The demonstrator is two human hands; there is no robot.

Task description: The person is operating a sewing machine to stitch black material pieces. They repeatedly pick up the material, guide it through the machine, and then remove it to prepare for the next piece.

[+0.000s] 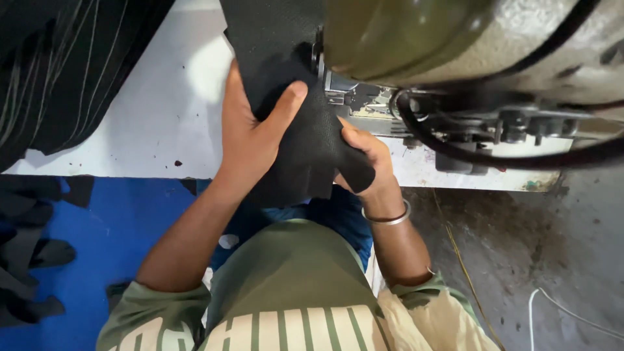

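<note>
While your left hand (250, 133) clamps the black fabric piece (305, 140) from its left side and your right hand (367, 159) pinches its lower right corner, the cloth runs lengthwise away from you over the white table's (162, 123) near edge, toward the sewing machine (468, 58).

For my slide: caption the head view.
Both hands, left and right, hold black cloth at a sewing machine.
</note>
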